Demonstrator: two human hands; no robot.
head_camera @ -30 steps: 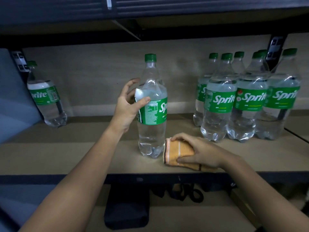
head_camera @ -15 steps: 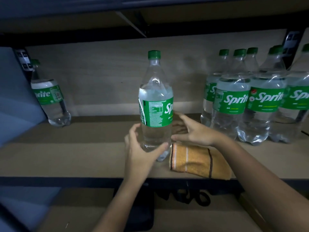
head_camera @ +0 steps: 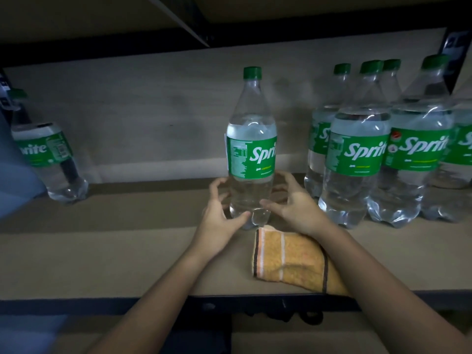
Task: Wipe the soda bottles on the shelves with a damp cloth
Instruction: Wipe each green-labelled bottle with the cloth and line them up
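Note:
A clear Sprite bottle (head_camera: 251, 149) with a green cap and green label stands upright at the middle of the wooden shelf (head_camera: 102, 251). My left hand (head_camera: 219, 215) cups its lower left side, thumb on the base. My right hand (head_camera: 296, 205) wraps the lower right side, with its thumb on the front and its fingers behind. A folded orange cloth (head_camera: 288, 259) with dark and pale stripes lies flat on the shelf just in front of the bottle, partly under my right wrist. Neither hand holds it.
Several more Sprite bottles (head_camera: 357, 154) stand packed together at the right, close to my right hand. A single Sprite bottle (head_camera: 48, 154) stands at the far left against the back panel. The shelf's dark metal front edge (head_camera: 76, 305) runs below my forearms; another shelf hangs overhead.
My left hand slid from the label down to the bottle's base. My right hand let go of the cloth and closed on the bottle's lower right side. The cloth stays on the shelf.

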